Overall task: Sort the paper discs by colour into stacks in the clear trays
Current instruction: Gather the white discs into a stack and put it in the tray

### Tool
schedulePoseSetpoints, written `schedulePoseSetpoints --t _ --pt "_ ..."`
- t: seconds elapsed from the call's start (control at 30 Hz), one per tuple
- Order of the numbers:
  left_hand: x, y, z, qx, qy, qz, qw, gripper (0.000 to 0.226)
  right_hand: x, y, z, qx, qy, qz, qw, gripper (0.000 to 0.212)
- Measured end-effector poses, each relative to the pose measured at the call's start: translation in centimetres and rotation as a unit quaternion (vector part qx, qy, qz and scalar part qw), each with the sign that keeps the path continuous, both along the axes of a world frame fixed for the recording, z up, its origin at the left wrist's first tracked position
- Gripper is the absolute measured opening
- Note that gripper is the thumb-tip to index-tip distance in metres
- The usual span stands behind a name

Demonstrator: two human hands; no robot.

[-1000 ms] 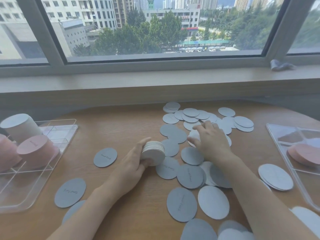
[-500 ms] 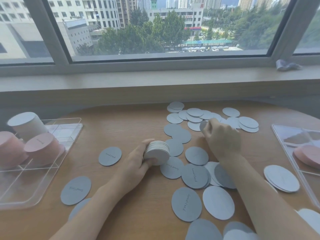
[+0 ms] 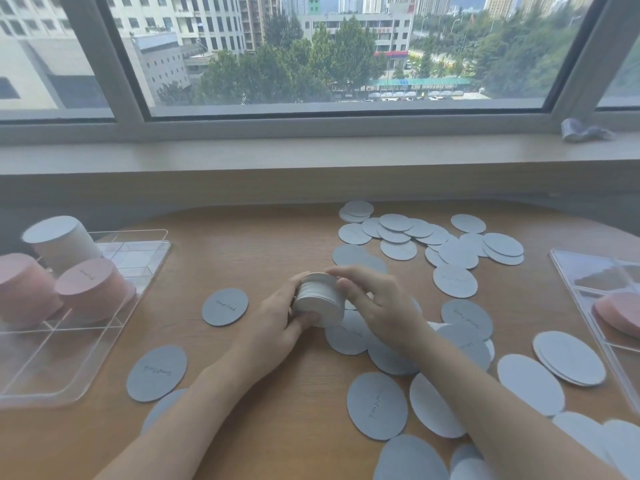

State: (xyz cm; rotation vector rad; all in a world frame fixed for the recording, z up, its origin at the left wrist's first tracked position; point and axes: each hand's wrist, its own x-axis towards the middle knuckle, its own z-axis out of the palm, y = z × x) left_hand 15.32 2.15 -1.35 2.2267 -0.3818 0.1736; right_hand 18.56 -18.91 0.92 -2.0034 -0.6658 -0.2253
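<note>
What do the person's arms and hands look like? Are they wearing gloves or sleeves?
No gloves and no sleeves that I can see. The left hand and the right hand are both bare, and both forearms are bare all the way to the bottom edge of the picture. I see no rings, watch or bracelet on them. The fingernails look short and plain.

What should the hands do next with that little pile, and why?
Probably let the right hand reach for another loose grey disc. The left hand grips a short stack, and many grey discs lie on the table.
</note>
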Motion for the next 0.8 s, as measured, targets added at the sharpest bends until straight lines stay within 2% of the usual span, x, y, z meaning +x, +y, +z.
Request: schedulePoseSetpoints --t 0.1,0.17,0.3,0.37,0.43,0.5,0.57,0.6,0.67,0.8 --pt "0.2 0.0 -0.3 0.013 -0.001 0.015 1.0 0.058 -0.1 0.4 -0.5 -0.128 -0.007 0.047 0.991 0.054" --pt "0.2 -0.1 -0.4 0.04 -0.011 0.018 0.999 0.064 0.1 0.6 -0.8 -0.22 -0.024 0.037 0.975 0.064" --pt "0.0 -0.4 -0.1 0.078 -0.007 0.004 0.997 0.075 0.5 0.9 -1.5 -0.302 -0.097 -0.017 0.948 0.084" --pt "0.1 -0.4 -0.2 0.082 -0.012 -0.001 0.997 0.071 0.4 1.1 -1.2 -0.335 -0.078 -0.007 0.939 0.094" --pt "0.2 -0.3 -0.3 0.068 -0.012 0.0 0.998 0.067 0.3 0.8 -0.4 -0.324 -0.028 0.028 0.945 0.093" --pt "0.2 -0.2 -0.4 0.036 -0.003 0.001 0.999 0.058 0.7 -0.3 0.5 -0.246 0.019 0.039 0.968 0.083" --pt "0.2 -0.1 -0.3 0.013 0.014 0.0 1.0 0.051 2.4 -2.2 1.3 -0.155 0.028 -0.04 0.987 0.064" --pt "0.1 0.0 -0.2 0.008 0.019 0.001 1.0 0.05 3.7 -3.4 1.5 -0.14 0.025 -0.098 0.985 0.054" --pt "0.1 0.0 -0.2 0.002 0.019 0.003 1.0 0.049 7.0 -5.7 1.7 -0.188 0.027 -0.188 0.964 0.046" --pt "0.3 0.1 -0.4 -0.015 0.007 0.02 1.0 0.043 12.5 -9.0 1.5 -0.329 0.096 -0.251 0.905 0.059"
